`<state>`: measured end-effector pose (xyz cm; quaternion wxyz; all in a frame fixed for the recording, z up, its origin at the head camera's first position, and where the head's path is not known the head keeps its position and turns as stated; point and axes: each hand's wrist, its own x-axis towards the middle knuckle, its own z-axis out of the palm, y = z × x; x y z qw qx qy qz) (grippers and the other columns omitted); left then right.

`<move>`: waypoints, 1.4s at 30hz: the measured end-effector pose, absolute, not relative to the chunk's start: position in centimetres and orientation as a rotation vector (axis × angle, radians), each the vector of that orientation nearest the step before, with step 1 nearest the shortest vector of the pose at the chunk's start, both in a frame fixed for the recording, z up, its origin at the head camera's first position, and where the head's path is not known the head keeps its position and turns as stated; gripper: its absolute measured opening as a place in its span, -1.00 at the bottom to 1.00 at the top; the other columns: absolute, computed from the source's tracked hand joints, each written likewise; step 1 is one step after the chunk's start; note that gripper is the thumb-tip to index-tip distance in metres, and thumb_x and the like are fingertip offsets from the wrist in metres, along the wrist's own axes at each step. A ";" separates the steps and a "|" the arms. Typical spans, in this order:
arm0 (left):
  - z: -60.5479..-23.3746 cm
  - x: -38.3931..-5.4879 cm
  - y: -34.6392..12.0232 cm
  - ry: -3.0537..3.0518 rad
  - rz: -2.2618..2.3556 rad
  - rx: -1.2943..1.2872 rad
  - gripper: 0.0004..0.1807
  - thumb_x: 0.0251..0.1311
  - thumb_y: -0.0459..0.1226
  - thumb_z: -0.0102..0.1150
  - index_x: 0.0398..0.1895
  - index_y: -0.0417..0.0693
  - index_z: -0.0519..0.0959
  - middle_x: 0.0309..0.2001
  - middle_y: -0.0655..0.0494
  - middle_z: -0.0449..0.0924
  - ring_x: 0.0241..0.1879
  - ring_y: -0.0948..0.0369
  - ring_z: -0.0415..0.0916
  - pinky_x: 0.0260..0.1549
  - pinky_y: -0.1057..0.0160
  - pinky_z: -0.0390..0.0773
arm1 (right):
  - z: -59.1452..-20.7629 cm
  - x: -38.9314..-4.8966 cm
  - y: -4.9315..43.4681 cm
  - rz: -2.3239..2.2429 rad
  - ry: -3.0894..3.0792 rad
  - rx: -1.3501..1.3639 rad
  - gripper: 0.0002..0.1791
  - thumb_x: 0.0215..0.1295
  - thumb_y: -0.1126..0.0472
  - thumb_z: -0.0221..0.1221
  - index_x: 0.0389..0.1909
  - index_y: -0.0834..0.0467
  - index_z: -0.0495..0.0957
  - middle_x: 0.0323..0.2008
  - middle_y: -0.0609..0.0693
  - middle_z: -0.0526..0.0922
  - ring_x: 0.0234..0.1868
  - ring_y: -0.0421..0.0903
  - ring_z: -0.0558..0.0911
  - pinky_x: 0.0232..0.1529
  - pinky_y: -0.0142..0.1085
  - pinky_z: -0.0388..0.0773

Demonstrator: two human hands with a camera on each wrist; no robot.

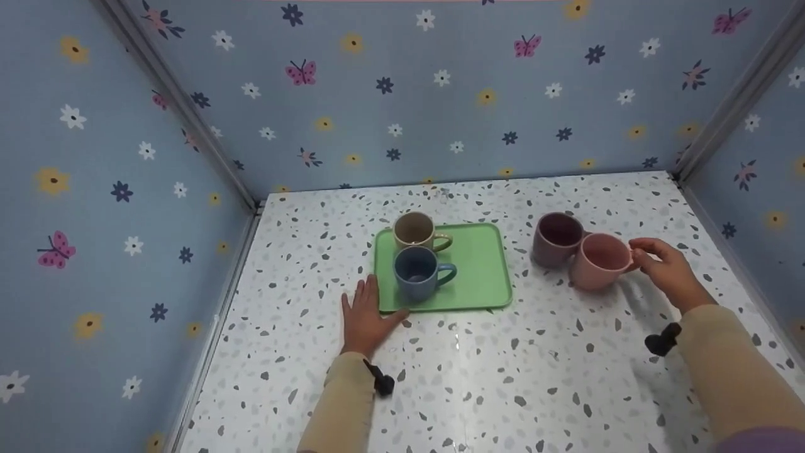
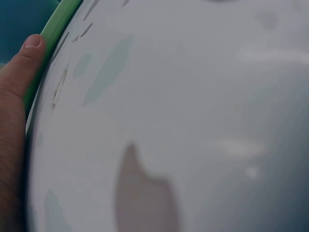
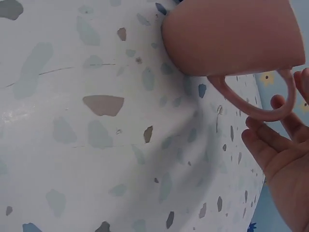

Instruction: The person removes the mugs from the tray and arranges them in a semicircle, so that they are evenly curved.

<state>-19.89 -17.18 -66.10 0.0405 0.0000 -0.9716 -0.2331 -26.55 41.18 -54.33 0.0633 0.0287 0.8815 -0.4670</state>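
My left hand [image 1: 365,321] lies with spread, straight fingers at the near left corner of a green tray [image 1: 476,267], its thumb [image 2: 30,53] along the rim in the left wrist view. On the tray's left half stand a beige mug [image 1: 412,234] and, in front of it, a blue mug [image 1: 415,274], both with handles pointing right. My right hand [image 1: 670,270] holds a pink mug [image 1: 600,261] by its handle [image 3: 260,113], fingers around the loop in the right wrist view. Just left of the pink mug stands a dark mauve mug [image 1: 556,239], overlapped by it in the head view.
The white speckled table [image 1: 503,384] is bounded by a blue flowered back panel [image 1: 402,113] and similar panels at left [image 1: 94,239] and right [image 1: 767,170]. A strip of table separates the tray from the mauve mug.
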 end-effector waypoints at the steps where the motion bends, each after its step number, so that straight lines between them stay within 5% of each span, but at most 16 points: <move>1: -66.0 -20.0 -17.2 -2.979 -0.710 -0.002 0.31 0.05 0.55 0.00 0.64 -0.10 -0.11 0.62 0.03 -0.08 0.61 0.05 -0.22 0.51 -0.16 -0.45 | -53.9 -26.6 41.1 -1.413 2.669 0.088 -0.32 0.57 -0.17 -0.08 0.43 0.26 0.26 0.38 0.25 0.31 0.22 -0.12 0.42 0.29 -0.11 0.45; 4: -65.8 -20.1 -17.2 -2.994 -0.711 -0.002 0.32 0.05 0.55 -0.01 0.64 -0.11 -0.13 0.62 0.03 -0.10 0.61 0.05 -0.24 0.50 -0.15 -0.47 | -52.5 -27.1 40.3 -1.435 2.692 0.092 -0.29 0.55 -0.21 -0.10 0.45 0.24 0.25 0.41 0.30 0.29 0.36 0.18 0.33 0.33 0.20 0.31; 8: -65.9 -20.1 -17.2 -2.992 -0.721 -0.004 0.32 0.05 0.56 -0.02 0.64 -0.11 -0.12 0.62 0.02 -0.10 0.61 0.04 -0.24 0.50 -0.15 -0.47 | -50.6 -27.9 38.7 -1.474 2.742 0.039 -0.31 0.56 -0.18 -0.08 0.44 0.24 0.27 0.40 0.32 0.31 0.41 0.30 0.30 0.35 0.23 0.29; 15: -66.5 -19.7 -17.5 -2.974 -0.723 -0.015 0.30 0.07 0.54 0.00 0.64 -0.09 -0.12 0.62 0.03 -0.08 0.61 0.03 -0.21 0.50 -0.18 -0.44 | -48.5 -28.8 35.4 -1.496 2.772 -0.153 -0.35 0.57 -0.13 -0.04 0.43 0.25 0.29 0.35 0.28 0.39 0.40 0.24 0.35 0.36 0.19 0.32; 22: -66.2 -19.8 -17.5 -2.965 -0.716 -0.013 0.28 0.08 0.51 0.04 0.64 -0.10 -0.10 0.62 0.01 -0.06 0.60 0.01 -0.20 0.50 -0.19 -0.43 | -47.4 -29.7 31.6 -1.580 2.776 -0.299 -0.43 0.57 -0.06 0.01 0.37 0.25 0.36 0.30 0.21 0.48 0.33 0.01 0.46 0.36 -0.16 0.38; 28: -65.9 -20.0 -17.2 -2.976 -0.705 -0.005 0.29 0.08 0.54 -0.01 0.64 -0.10 -0.11 0.62 0.01 -0.07 0.61 0.02 -0.20 0.50 -0.18 -0.44 | -47.2 -30.3 27.9 -1.702 2.666 -0.264 -0.42 0.54 -0.08 0.04 0.39 0.20 0.35 0.34 0.15 0.46 0.39 0.06 0.41 0.42 0.03 0.30; 42: -66.0 -20.0 -17.1 -2.953 -0.700 -0.013 0.28 0.08 0.53 0.01 0.63 -0.13 -0.06 0.61 0.00 -0.03 0.60 0.01 -0.17 0.50 -0.20 -0.40 | -47.0 -30.0 20.3 -1.835 2.595 -0.441 -0.56 0.57 0.22 0.04 0.31 0.40 0.38 0.25 0.32 0.50 0.26 0.15 0.51 0.31 -0.01 0.44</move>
